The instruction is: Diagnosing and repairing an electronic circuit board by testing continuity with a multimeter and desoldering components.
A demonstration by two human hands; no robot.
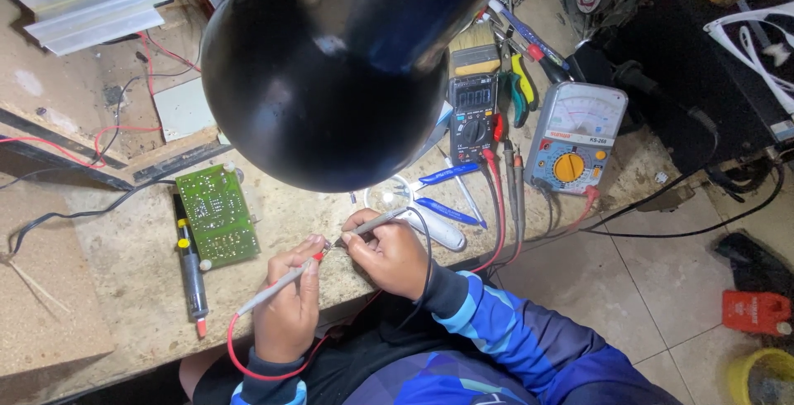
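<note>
Slim grey red-tipped probe (277, 284)

A black lamp shade (331, 57) hangs over the worn counter (124, 273) (perhaps stone); pale floor tiles (628, 289) lie beside.

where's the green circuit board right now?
In the head view the green circuit board lies flat on the workbench, left of both hands, with a black pen-shaped tool along its left edge.
</note>
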